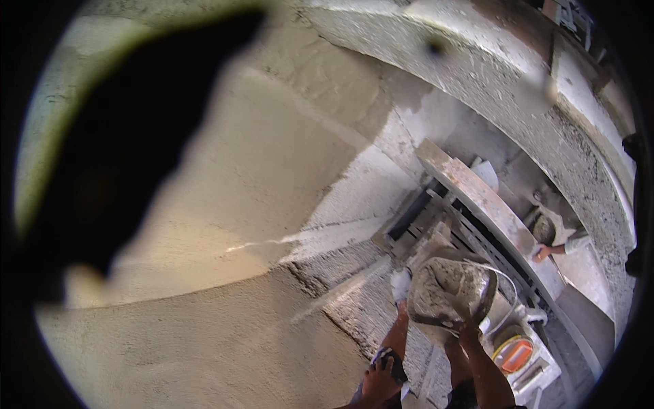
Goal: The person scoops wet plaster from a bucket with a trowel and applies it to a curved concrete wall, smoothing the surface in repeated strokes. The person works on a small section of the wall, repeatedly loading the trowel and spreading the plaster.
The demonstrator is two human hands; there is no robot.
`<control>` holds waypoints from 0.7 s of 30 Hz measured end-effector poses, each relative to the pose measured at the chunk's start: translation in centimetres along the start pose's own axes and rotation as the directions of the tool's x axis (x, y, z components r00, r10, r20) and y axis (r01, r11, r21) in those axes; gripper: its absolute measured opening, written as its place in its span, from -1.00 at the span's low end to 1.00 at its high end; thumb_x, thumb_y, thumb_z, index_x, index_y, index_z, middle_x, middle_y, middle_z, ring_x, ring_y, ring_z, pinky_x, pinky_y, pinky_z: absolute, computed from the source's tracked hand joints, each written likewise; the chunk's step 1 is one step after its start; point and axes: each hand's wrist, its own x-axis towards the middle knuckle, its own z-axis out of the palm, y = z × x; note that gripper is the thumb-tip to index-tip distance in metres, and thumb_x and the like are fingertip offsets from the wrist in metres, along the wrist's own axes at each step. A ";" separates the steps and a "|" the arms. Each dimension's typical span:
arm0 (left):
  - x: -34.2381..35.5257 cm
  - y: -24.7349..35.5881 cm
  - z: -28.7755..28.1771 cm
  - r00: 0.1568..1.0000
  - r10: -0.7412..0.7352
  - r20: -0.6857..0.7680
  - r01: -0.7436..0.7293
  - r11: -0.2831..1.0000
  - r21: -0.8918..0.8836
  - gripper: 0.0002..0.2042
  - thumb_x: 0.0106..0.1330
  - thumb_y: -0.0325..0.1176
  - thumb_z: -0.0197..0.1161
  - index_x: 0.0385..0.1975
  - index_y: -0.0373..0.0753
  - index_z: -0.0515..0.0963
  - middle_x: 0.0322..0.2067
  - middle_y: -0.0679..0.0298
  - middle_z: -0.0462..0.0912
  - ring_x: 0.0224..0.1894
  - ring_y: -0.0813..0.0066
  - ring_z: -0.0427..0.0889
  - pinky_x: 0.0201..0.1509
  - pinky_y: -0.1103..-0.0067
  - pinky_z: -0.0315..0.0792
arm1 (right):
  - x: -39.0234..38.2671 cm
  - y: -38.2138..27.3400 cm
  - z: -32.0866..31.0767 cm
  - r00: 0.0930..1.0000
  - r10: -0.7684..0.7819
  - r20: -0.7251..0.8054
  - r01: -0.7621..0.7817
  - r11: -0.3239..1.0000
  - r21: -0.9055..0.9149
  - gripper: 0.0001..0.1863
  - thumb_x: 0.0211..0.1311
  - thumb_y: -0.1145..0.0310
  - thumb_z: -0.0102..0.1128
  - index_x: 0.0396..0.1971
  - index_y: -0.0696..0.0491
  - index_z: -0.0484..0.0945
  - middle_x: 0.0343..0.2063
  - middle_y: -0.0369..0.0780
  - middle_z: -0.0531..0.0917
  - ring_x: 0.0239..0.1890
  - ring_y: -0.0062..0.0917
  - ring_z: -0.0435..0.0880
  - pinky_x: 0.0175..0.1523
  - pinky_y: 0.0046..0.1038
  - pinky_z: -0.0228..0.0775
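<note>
My left hand point(381, 379) lies on my bent left knee, its fingers spread over the dark shorts. My right hand point(469, 331) is at the near rim of a bucket point(421, 315) and looks closed on it; the fingertips are hard to make out. Wet grey mortar point(453, 283) fills the bucket, with a dark hollow in it. A pale wire handle point(514, 290) hangs out over the bucket's right side. My left foot in a white shoe point(400, 285) stands just left of the bucket.
A freshly plastered wall point(272, 163) spreads across the left and middle. A thick plank point(487, 198) runs beside a dark slatted gap. Another person's hand point(543, 253) touches its edge. An orange flat tool point(518, 356) sits in a yellow-rimmed container at lower right. A dark blur covers the upper left.
</note>
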 end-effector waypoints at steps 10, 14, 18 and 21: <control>0.5 0.6 -1.6 0.999 -0.022 0.048 0.027 0.996 -0.089 -0.12 0.01 -0.02 0.38 0.44 -0.10 0.31 0.35 -0.11 0.31 0.32 -0.13 0.39 0.35 0.09 0.35 | -0.8 0.5 -3.9 0.996 -0.055 0.073 0.077 0.938 -0.337 -0.60 0.40 0.07 0.07 -0.11 0.12 0.62 -0.30 -0.06 0.73 -0.16 -0.19 0.74 -0.17 -0.08 0.55; 0.7 0.2 -1.2 0.998 -0.005 0.058 0.009 0.997 -0.070 -0.13 0.07 -0.03 0.37 0.47 -0.09 0.27 0.40 -0.10 0.26 0.37 -0.15 0.33 0.44 0.12 0.28 | 0.7 -2.0 -2.0 0.998 0.058 -0.009 -0.059 0.956 -0.287 -0.64 0.33 0.21 0.15 -0.16 0.24 0.61 -0.31 -0.05 0.68 -0.22 -0.23 0.70 -0.27 -0.13 0.51; 1.0 0.0 -1.4 0.996 -0.019 0.082 0.026 0.996 -0.082 -0.12 0.08 -0.04 0.36 0.48 -0.06 0.24 0.41 -0.09 0.25 0.39 -0.14 0.30 0.46 0.10 0.25 | 1.9 -4.0 0.2 0.997 0.020 0.073 -0.009 0.989 -0.144 -0.61 0.41 0.15 0.10 -0.06 0.18 0.61 -0.16 0.03 0.71 -0.09 -0.20 0.73 -0.09 -0.07 0.58; 1.2 0.1 -1.6 0.996 -0.013 0.093 0.021 0.996 -0.086 -0.12 0.08 -0.04 0.36 0.49 -0.05 0.22 0.41 -0.09 0.25 0.40 -0.14 0.28 0.46 0.10 0.24 | 2.4 -5.0 0.7 0.965 0.188 0.183 -0.194 0.981 0.018 -0.71 0.42 0.21 0.09 -0.03 -0.01 0.66 -0.10 -0.04 0.70 0.01 -0.24 0.72 0.06 -0.03 0.59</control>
